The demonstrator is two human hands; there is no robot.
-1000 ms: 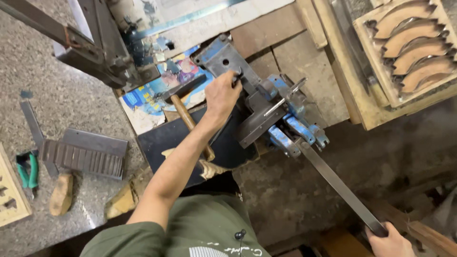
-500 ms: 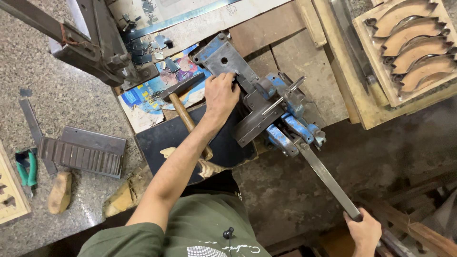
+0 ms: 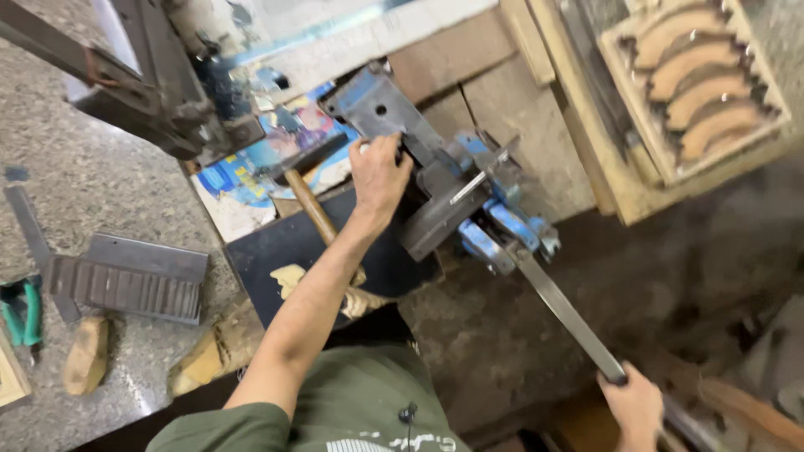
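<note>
Two hands work a blue bench press (image 3: 469, 201): the left hand (image 3: 378, 174) lies fingers-curled on its dark workpiece (image 3: 435, 219), the right hand (image 3: 638, 403) grips the long steel lever (image 3: 563, 310). Fingers so near the blade risk pinching if the lever drops.

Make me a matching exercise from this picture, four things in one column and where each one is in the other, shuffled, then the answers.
1. left hand
2. right hand
3. pliers
4. crate

A. top right, holding curved brown pieces
B. gripping the end of the long lever
C. on the blue press
D. far left on the stone top

Pairs: 1-C, 2-B, 3-D, 4-A
</note>
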